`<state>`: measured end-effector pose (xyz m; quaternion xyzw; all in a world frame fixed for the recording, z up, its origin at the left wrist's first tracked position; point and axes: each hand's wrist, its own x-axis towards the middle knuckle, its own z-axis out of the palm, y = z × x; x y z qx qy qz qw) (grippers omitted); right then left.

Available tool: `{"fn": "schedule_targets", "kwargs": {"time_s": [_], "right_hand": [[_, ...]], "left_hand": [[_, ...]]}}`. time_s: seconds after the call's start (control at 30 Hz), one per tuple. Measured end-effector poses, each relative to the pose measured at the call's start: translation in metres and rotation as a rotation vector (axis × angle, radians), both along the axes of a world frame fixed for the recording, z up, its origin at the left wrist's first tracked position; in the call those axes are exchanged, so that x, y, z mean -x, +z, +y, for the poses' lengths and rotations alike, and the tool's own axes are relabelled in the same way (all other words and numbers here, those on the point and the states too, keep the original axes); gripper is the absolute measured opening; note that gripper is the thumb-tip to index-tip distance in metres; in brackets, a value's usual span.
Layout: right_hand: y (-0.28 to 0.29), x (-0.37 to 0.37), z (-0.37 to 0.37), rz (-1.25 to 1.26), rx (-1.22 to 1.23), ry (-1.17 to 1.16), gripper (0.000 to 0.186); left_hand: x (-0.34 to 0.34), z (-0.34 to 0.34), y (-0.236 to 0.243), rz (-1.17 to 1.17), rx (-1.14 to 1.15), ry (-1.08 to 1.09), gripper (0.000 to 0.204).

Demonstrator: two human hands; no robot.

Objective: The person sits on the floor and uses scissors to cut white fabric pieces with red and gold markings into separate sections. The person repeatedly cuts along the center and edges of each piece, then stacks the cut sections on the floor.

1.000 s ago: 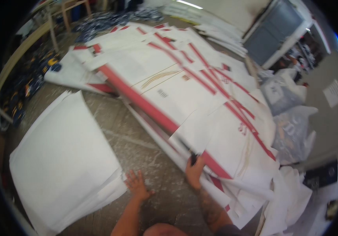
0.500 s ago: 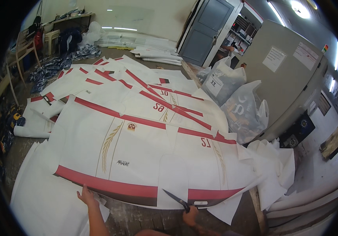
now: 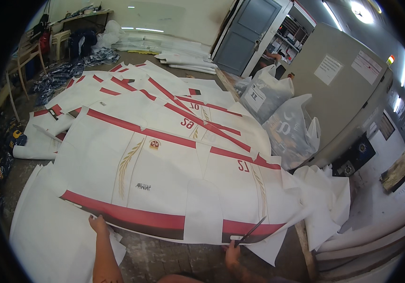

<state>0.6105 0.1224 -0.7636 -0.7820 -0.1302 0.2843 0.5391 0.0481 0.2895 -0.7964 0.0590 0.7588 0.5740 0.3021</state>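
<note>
Large white printed sheets (image 3: 160,172) with red bands and gold motifs lie layered across the floor. My left hand (image 3: 99,225) grips the near edge of the front sheet at lower left, beside a pile of plain white sheets (image 3: 42,212). My right hand (image 3: 233,253) is closed round black scissors (image 3: 252,228) at the front sheet’s near edge. The long blades lie over the red band, pointing up and right.
Filled plastic bags (image 3: 287,134) and a grey cabinet (image 3: 339,99) stand right. A door (image 3: 245,30) is behind; a person’s arm (image 3: 273,56) shows through the doorway. Chairs (image 3: 30,61) and patterned fabric (image 3: 58,82) occupy the back left.
My view has tilted up since a second ago. My left hand, spread beside the plain sheets then, now grips the printed sheet’s edge. The scissors have swung from pointing up-left to up-right.
</note>
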Motion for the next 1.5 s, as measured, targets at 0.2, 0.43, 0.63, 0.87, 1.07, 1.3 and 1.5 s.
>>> {"fn": "schedule_targets", "kwargs": {"time_s": [0.2,0.43,0.63,0.87,1.07,1.3,1.5], "right_hand": [[0.018,0.024,0.058,0.363,0.023,-0.259,0.029],[0.016,0.096,0.094,0.414,-0.030,0.051,0.021],[0.036,0.091,0.065,0.617,-0.089,0.397,0.013],[0.053,0.015,-0.065,0.504,0.328,1.164,0.027],[0.062,0.061,-0.082,0.372,0.600,1.451,0.030],[0.060,0.132,-0.036,0.564,0.485,1.424,0.031],[0.057,0.164,-0.027,0.639,0.500,1.405,0.032]], "left_hand": [[0.008,-0.030,0.116,-0.223,-0.444,0.184,0.070],[0.085,-0.234,0.087,-0.382,-0.501,0.395,0.049],[0.150,-0.329,0.012,-0.492,-0.455,0.454,0.031],[0.147,-0.328,0.018,0.382,0.103,0.618,0.042],[0.005,-0.246,0.067,0.927,0.298,-0.297,0.046],[-0.129,-0.154,0.097,1.054,0.055,-0.802,0.037],[-0.121,-0.126,0.094,1.198,0.159,-0.894,0.015]]}}
